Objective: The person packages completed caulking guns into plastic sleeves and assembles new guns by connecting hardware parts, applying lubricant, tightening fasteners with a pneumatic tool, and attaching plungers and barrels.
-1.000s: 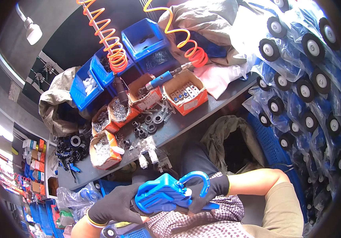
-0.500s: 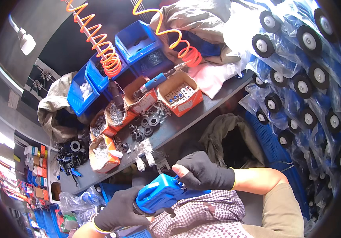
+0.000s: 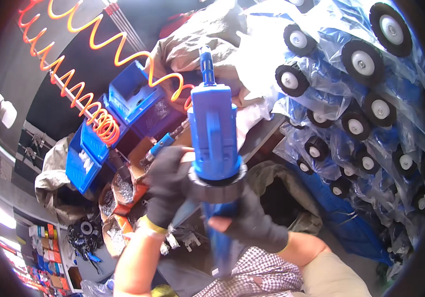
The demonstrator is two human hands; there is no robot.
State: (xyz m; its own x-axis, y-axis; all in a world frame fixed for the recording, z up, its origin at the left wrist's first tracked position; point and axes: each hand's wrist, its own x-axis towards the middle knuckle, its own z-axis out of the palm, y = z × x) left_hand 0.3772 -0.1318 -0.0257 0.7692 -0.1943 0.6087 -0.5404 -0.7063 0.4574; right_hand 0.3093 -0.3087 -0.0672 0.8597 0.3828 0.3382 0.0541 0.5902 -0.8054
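Observation:
A blue plastic tool [image 3: 215, 131] stands upright before me, with a narrow ribbed spout on top and a black ring collar [image 3: 217, 183] round its middle. Below the collar runs a blue tube, smeared by motion. My left hand [image 3: 168, 183], in a black glove with bare fingertips, wraps the tool's left side by the collar. Gloved alike, my right hand [image 3: 254, 222] closes round the tube under the collar, its bare thumb across the front. The fingers behind the tool are hidden.
Orange-edged cartons [image 3: 126, 190] of small metal parts and blue bins [image 3: 133, 96] stand on the bench at left. Orange coiled hoses [image 3: 98, 123] hang above, near a blue air tool [image 3: 162, 143]. Bagged blue goods with black wheels [image 3: 363, 64] pile up at right, beside an open sack [image 3: 291, 198].
The blue tool has been raised away from my lap and turned from lying across to upright. My left hand has moved up with it; my right hand has shifted from its end to the tube.

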